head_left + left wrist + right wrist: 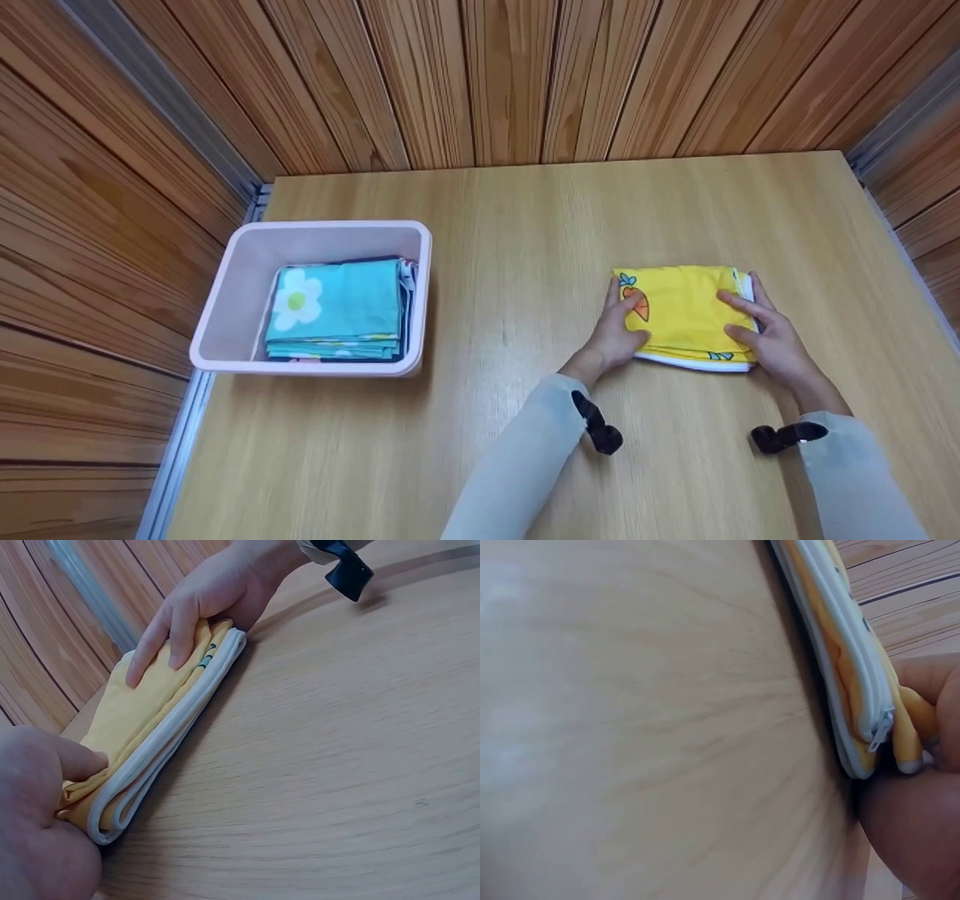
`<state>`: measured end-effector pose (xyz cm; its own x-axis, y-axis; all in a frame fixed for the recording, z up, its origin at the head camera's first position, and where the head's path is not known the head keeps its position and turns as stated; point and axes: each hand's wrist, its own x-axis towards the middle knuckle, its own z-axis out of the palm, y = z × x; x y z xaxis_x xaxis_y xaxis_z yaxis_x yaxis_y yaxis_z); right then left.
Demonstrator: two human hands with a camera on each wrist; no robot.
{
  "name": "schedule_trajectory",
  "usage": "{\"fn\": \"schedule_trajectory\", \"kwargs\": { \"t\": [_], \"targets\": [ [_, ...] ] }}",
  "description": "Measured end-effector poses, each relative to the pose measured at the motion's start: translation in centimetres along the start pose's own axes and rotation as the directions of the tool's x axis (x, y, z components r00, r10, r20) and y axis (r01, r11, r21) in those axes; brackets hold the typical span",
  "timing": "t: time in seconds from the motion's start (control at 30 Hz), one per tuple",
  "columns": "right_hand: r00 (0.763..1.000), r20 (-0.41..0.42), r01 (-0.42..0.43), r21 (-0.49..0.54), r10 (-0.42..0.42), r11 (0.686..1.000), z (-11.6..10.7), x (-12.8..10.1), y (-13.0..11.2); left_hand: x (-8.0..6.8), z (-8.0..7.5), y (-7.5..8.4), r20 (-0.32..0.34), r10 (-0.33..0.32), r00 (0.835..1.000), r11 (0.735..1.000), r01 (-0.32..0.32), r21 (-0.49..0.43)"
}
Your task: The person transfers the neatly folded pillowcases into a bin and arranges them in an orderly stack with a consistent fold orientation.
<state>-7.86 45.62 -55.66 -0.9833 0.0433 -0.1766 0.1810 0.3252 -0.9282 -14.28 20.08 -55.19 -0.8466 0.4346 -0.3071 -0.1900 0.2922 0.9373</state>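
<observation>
A folded yellow zippered cloth with a carrot print and white edging lies on the table, on the right side of the head view. My left hand grips its left end, thumb on top and fingers round the side. At the opposite end, my right hand holds the cloth with fingertips on its upper face. Stacked layers and white zipper edging show along the near side in the left wrist view. A small white zipper pull hangs at the corner beside the right hand.
A pale pink bin stands at the table's left, holding a stack of folded cloths topped by a turquoise one with a white flower. Wood-plank walls rise behind and at both sides of the wooden table.
</observation>
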Motion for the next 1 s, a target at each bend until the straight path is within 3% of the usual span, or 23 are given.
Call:
{"fn": "schedule_trajectory", "kwargs": {
  "t": [0.27,0.5,0.83,1.0],
  "targets": [
    [0.996,-0.005,-0.094,0.025,0.094,0.995,0.0,0.3,-0.4,-0.1,0.0,0.2,-0.003,-0.005,1.0,1.0,0.005,-0.009],
    [1.0,0.001,-0.028,0.094,0.028,0.995,-0.1,0.0,-0.5,-0.2,-0.2,0.3,-0.007,0.014,1.0,0.999,-0.014,-0.04],
    [0.994,0.009,-0.11,0.09,0.11,0.99,-0.1,0.1,-1.0,-0.3,-0.2,0.7,0.001,-0.002,1.0,0.999,0.002,-0.034],
    [0.995,0.011,-0.103,0.062,0.103,0.993,-0.1,0.2,-1.4,-0.4,-0.4,1.0,-0.001,-0.011,1.0,1.0,0.011,-0.024]
  ]
}}
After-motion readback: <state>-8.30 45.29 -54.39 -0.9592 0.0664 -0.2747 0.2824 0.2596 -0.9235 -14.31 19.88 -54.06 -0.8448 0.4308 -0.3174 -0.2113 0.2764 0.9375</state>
